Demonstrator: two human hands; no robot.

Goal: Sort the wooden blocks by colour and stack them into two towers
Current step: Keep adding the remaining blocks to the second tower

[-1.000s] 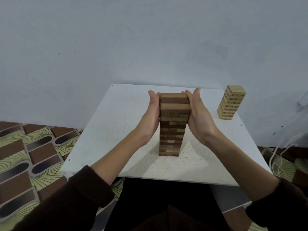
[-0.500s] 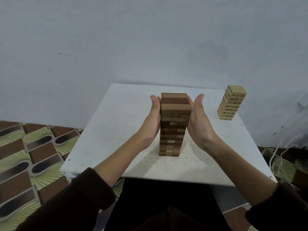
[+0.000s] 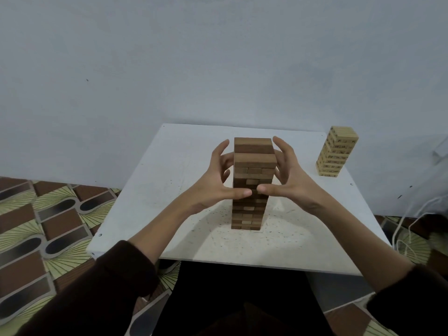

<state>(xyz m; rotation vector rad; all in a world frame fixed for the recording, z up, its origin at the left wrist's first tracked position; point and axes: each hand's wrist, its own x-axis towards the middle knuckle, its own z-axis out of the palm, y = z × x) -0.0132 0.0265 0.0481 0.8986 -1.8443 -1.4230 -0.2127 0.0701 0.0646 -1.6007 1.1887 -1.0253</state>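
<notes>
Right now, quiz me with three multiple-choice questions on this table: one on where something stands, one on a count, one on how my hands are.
1. Where on the white table does the light tower stand?
A. near left corner
B. the middle
C. far right corner

2. How many towers stand on the table?
A. one
B. two
C. three

3. How are the left hand and right hand?
A. fingers spread, either side of the dark tower
B. fists resting on the table
C. lifting a block off the light tower

Answers:
1. C, it stands by the far right edge, apart from the dark tower.
2. B, one dark and one light.
3. A, both hands flank the dark tower, thumbs in front.
</notes>
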